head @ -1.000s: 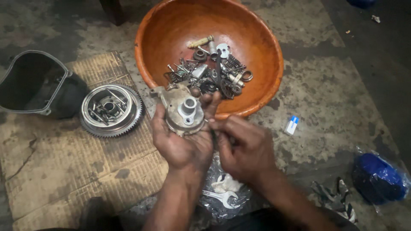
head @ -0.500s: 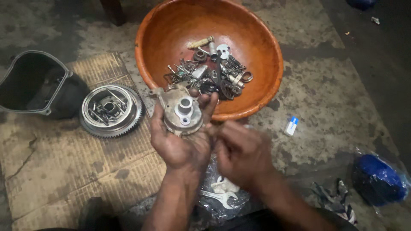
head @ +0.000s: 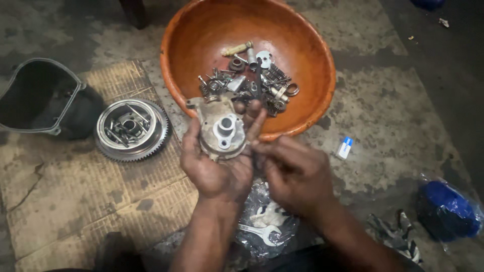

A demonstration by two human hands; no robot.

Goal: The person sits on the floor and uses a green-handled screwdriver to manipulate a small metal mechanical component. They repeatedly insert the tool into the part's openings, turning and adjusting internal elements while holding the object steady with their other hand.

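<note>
My left hand (head: 214, 163) grips a grey metal housing (head: 222, 130) upright, just near of the orange bowl (head: 307, 60) of small parts (head: 249, 80). My right hand (head: 295, 174) is curled, fingertips at the housing's right edge. Toothed flywheel (head: 132, 129) lies left on cardboard (head: 75, 201); wrench (head: 259, 231) below

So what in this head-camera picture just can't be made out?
- Underside of the grey metal housing: covered by the left hand that holds it.
- Right hand fingertips: whether they pinch anything beside the housing is too small to tell.
- Small parts in the orange bowl: a tangled pile, pieces overlap.
- Spanner: partly hidden by the forearms.
- Blue bag: contents are wrapped.
</note>
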